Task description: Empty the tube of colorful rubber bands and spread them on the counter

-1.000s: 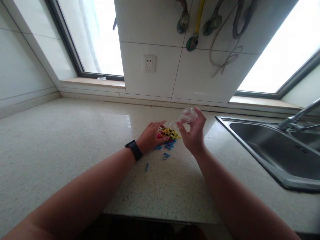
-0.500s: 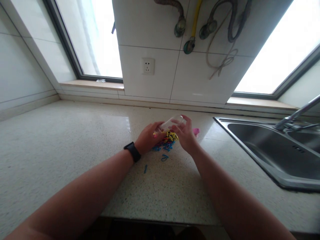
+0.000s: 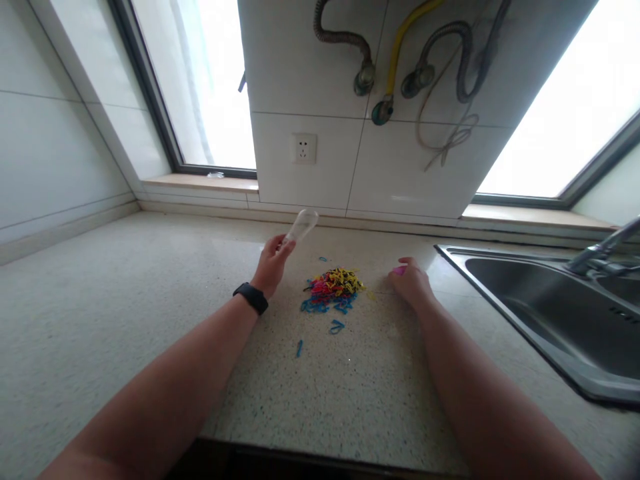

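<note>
My left hand [image 3: 271, 265] holds a small clear plastic container [image 3: 301, 225] up above the counter, left of the pile. A pile of small rubber bands [image 3: 332, 290] in yellow, pink, blue and black lies on the speckled counter [image 3: 125, 287] between my hands. A few blue bands [image 3: 336, 327] lie loose in front of it. My right hand [image 3: 412, 281] rests on the counter to the right of the pile, its fingers on a small pink object [image 3: 399, 271]. A black watch sits on my left wrist.
A steel sink [image 3: 550, 307] with a tap [image 3: 603, 252] lies at the right. Behind stand a tiled wall with a socket [image 3: 303, 148], several hoses [image 3: 400, 60] and two bright windows. The counter's front edge runs along the bottom.
The clear container passed from my right hand to my left hand, which lifted it off to the left. My right hand moved right and came down on the pink object.
</note>
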Available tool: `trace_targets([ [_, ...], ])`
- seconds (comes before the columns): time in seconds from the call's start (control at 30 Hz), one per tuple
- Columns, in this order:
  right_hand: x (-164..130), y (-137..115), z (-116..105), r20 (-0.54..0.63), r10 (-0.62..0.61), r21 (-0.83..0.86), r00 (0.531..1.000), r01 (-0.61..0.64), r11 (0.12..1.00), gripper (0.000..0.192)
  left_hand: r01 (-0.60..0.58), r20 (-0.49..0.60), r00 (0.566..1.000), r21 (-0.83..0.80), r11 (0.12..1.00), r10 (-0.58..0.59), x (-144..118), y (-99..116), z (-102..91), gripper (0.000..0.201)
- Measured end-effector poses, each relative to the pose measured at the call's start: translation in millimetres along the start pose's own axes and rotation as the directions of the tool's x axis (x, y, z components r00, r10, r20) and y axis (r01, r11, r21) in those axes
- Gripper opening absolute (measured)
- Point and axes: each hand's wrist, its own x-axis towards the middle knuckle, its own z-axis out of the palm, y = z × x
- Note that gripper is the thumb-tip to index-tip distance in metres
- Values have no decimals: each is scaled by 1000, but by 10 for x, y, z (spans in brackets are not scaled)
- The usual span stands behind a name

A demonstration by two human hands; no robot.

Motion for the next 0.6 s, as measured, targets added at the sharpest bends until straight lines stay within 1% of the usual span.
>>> trace_targets([
  [0.07,-22,-66,-6,-56,-32,154,998,41,987,55,12,-12,1000,-19,1000,-12,99,-52,-171,46],
  [0.13,-83,-199,2,-108,-129,284,986,155,946,54,22,-25,999,40,999,-21,185,-131,-359,51],
  [0.2,-187,-403,44,-133,-295,365,946,324,873,48,66,-40,997,201,977,-59,249,-215,-550,56],
  [0.27,-320,-664,119,-121,-439,442,890,444,779,38,109,-44,994,374,921,-100,288,-277,-729,54],
  [0.33,-456,-957,213,-78,-565,488,822,525,697,27,146,-61,989,504,851,-134,303,-306,-875,50],
  [0.37,-517,-1107,262,-44,-611,482,791,552,680,25,168,-74,986,548,819,-153,304,-312,-930,48],
  [0.4,-569,-1257,312,14,-655,464,755,576,673,24,192,-89,981,582,790,-173,302,-314,-972,47],
  [0.47,-643,-1548,416,107,-726,449,679,619,645,20,236,-105,970,620,748,-219,294,-318,-1017,46],
  [0.5,-664,-1688,472,124,-744,445,657,633,633,26,253,-108,965,631,733,-240,291,-324,-1024,47],
  [0.57,-672,-1949,592,200,-734,446,648,607,657,50,276,-113,957,649,709,-269,290,-346,-1021,47],
  [0.6,-662,-2070,653,244,-727,420,642,606,676,54,280,-113,955,657,700,-276,293,-363,-1016,46],
])
